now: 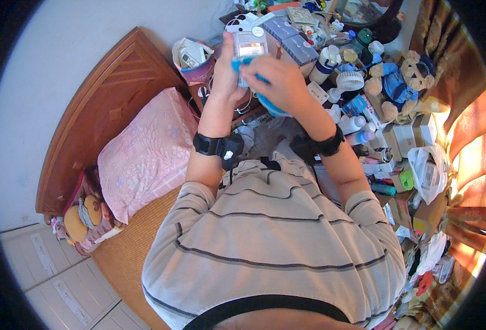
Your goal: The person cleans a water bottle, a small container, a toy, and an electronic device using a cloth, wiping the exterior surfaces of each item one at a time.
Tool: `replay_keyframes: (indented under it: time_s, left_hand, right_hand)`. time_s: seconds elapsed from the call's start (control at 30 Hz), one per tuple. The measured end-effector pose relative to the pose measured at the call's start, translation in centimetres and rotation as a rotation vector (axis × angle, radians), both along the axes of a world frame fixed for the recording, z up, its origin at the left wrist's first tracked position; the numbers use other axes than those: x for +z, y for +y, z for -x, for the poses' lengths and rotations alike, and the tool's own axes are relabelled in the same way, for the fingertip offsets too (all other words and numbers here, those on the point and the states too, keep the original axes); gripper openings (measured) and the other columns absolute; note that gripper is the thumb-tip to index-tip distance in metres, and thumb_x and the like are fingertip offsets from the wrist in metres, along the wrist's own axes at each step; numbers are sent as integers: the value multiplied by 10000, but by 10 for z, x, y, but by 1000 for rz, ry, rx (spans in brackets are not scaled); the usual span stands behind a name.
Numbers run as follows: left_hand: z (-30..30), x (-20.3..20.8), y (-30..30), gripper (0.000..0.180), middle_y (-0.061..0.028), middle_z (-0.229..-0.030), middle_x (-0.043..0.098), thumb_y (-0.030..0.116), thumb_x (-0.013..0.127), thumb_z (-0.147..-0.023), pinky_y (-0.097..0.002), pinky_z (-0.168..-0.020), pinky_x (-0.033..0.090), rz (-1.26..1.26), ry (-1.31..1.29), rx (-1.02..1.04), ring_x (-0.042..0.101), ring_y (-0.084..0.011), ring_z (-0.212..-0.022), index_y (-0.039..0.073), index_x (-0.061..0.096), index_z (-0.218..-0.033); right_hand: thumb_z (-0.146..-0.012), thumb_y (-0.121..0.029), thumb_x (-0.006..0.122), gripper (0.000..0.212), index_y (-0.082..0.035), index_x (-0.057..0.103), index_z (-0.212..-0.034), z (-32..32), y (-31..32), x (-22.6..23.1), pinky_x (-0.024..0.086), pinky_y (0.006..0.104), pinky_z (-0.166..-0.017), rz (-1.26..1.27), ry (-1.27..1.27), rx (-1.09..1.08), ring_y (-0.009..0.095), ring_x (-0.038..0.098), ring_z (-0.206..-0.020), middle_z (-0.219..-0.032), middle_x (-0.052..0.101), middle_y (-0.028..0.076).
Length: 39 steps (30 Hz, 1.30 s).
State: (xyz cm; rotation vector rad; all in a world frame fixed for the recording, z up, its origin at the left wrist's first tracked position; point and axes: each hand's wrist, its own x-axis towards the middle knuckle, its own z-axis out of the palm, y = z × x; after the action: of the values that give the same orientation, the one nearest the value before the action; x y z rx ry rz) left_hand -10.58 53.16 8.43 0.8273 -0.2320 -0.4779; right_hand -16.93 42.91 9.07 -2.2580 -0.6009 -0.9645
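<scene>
My left hand is closed round the edge of a small, flat, pale box with a printed label, held upright in front of me. In my right hand is a bright blue cloth; my fingers are curled over it and press it against the lower part of the box. Part of the cloth hangs below my right hand. The lower part of the box is hidden behind the cloth and my fingers.
Ahead, a bin-like container stands beside blue-grey boxes. To the right are a white handheld fan, a teddy bear, bottles and a white plastic bag. A bed with a pink pillow lies at left.
</scene>
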Motion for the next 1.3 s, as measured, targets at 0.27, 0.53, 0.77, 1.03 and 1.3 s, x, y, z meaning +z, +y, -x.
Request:
replay_keyframes:
  time_s: [0.27, 0.53, 0.77, 1.03, 1.3]
  left_hand:
    - [-16, 7, 19, 696, -119, -895, 564, 599, 231, -806, -323, -617, 502, 62, -165, -76, 588, -213, -738, 0, 467, -1071]
    - [-12, 2, 22, 618, -115, -1002, 528, 522, 181, -853, -384, -735, 452, 184, -63, 35, 526, -236, -859, 26, 430, -1126]
    - [-9, -5, 7, 586, -107, -1002, 522, 510, 147, -860, -384, -841, 390, 383, 121, 240, 504, -254, -911, 54, 440, -1081]
    - [-17, -17, 1, 599, -112, -913, 564, 504, 147, -863, -358, -779, 420, 296, 150, 296, 529, -259, -848, 36, 497, -993]
    - [-5, -2, -2, 572, -104, -950, 548, 489, 153, -868, -373, -758, 429, 419, 248, 290, 521, -253, -862, 41, 491, -974]
  right_hand:
    - [-692, -142, 617, 114, -86, 594, -789, 23, 4, 5, 447, 275, -540, 91, 89, 209, 197, 555, -629, -715, 560, 43]
    - [-694, -98, 628, 121, -46, 581, -793, 25, -6, 23, 437, 269, -602, -174, 48, 171, 218, 548, -680, -754, 562, 77]
    - [-757, -113, 585, 164, -19, 529, -880, 3, 13, -3, 409, 282, -664, -553, -75, -162, 219, 523, -731, -814, 540, 110]
    - [-716, -74, 590, 182, -23, 509, -870, -3, 37, -12, 423, 336, -719, -288, -124, -87, 303, 516, -820, -857, 525, 137]
    - [-682, -35, 609, 184, -40, 514, -840, -13, 23, -9, 441, 325, -687, -301, -286, -232, 292, 533, -819, -847, 537, 130]
